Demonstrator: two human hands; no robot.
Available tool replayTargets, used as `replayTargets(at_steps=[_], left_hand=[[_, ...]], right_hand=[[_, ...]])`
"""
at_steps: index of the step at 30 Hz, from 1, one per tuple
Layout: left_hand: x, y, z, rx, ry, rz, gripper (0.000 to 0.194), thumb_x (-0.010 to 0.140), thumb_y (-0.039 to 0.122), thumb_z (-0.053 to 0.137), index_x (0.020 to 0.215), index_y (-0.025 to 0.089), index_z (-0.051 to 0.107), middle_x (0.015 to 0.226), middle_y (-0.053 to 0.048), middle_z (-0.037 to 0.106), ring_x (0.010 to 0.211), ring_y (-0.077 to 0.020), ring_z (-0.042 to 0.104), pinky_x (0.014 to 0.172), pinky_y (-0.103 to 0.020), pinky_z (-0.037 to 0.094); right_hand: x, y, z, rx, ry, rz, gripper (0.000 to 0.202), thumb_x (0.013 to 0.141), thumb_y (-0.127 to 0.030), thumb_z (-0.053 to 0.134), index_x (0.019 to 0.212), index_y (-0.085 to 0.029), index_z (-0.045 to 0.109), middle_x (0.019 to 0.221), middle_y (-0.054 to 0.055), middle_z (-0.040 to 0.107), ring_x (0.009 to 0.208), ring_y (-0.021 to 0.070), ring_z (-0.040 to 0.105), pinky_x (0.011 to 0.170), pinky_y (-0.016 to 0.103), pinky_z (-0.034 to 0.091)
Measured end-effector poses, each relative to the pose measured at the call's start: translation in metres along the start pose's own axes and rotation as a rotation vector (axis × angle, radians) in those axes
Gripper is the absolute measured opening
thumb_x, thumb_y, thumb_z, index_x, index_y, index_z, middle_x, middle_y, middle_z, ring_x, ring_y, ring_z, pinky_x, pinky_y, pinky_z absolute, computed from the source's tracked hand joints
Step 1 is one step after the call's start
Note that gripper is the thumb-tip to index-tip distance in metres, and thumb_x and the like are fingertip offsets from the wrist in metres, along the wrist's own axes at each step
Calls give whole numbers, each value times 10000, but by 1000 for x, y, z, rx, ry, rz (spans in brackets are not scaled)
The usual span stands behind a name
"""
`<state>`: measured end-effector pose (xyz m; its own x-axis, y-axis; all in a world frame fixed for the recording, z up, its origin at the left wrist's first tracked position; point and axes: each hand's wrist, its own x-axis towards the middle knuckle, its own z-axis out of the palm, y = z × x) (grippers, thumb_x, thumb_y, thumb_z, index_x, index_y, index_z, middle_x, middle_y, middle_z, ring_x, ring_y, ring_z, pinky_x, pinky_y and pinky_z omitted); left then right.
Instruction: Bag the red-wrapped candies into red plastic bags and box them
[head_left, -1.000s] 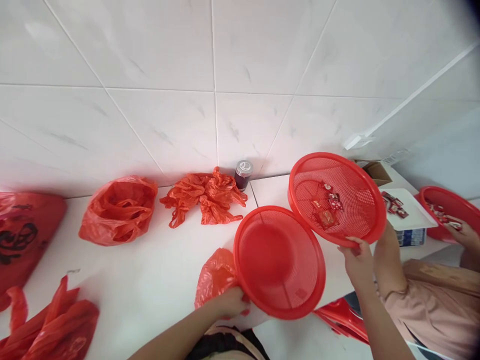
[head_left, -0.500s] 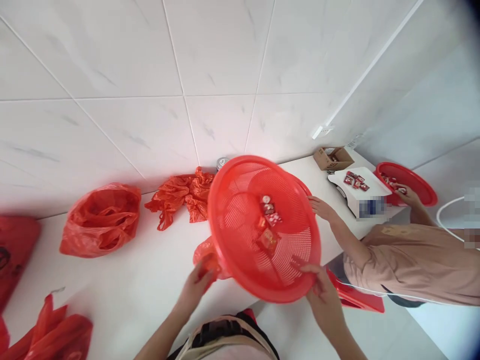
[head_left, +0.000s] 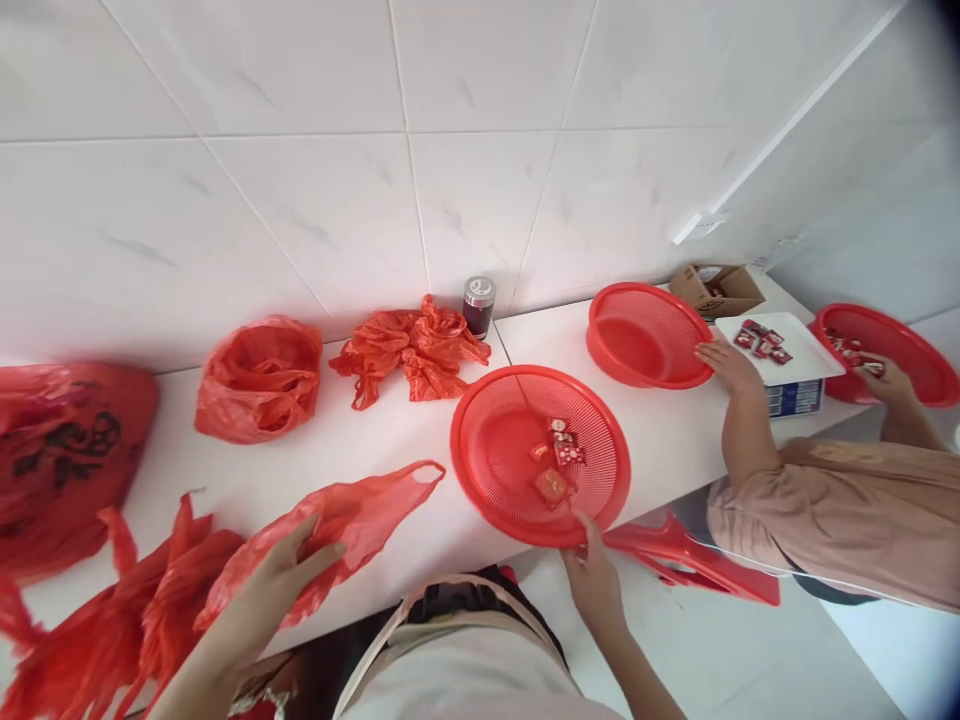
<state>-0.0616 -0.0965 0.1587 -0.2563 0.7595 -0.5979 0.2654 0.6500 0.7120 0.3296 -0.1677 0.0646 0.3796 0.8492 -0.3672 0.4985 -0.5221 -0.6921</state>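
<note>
My left hand [head_left: 289, 570] lies over a thin red plastic bag [head_left: 367, 515], thumb and fingers parted. The bag is stretched out near the counter's front edge, its loop handle pointing right. My right hand [head_left: 594, 580] grips the near rim of a round red plastic basket [head_left: 480, 470], thumb on top and fingers below. Inside the basket lie several small wrapped packets, among them a red spotted one [head_left: 570, 455] and an orange-red one [head_left: 553, 487]. The basket sits on or just above the counter; I cannot tell which.
Along the wall are an open red bag [head_left: 259, 385], crumpled red bags [head_left: 412, 345] and a dark lidded jar [head_left: 478, 308]. Tied bags [head_left: 142, 600] stand left. At right, a co-worker [head_left: 832, 520] touches another basket [head_left: 637, 350] beside a scale [head_left: 806, 355]; a red stool [head_left: 697, 560] stands below.
The basket in my right hand has come down towards the counter. My left hand has moved left with the plastic bag, which is now spread out. The view has shifted, showing the co-worker's second basket.
</note>
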Motion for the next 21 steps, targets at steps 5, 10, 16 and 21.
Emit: replayTargets(at_steps=[5,10,16,21], left_hand=[[-17,26,-1,-344,-255,-34,600,716,372,758,1272,220,593,1066,-74,720,943,-250,676,866,-353,539],[-25,21,3,-409,-304,0,652,700,309,784,1314,253,571,1096,-62,713,969,-261,671,876,-370,541],[-27,6,2,-456,-339,19,667,694,305,785,1321,246,567,965,-55,739,837,-235,677,720,-301,548],[-14,-10,11,-575,-306,10,702,751,292,740,1402,273,476,1151,-69,696,1009,-236,647,872,-320,515]], right_hand=[[18,-42,-27,50,-512,-2,683,872,-497,500,1484,-274,297,817,5,706,600,197,671,718,389,531],[88,-80,-40,-122,-300,-225,604,870,-521,523,1425,-326,384,1221,78,631,1119,248,607,951,435,460],[189,-51,-12,-788,-423,-248,1175,579,-465,835,1525,-366,146,1611,110,-81,1432,480,29,1017,598,344],[201,-30,4,-881,-500,-275,1099,594,-430,829,1505,-398,215,1605,103,-109,1404,519,115,993,594,367]])
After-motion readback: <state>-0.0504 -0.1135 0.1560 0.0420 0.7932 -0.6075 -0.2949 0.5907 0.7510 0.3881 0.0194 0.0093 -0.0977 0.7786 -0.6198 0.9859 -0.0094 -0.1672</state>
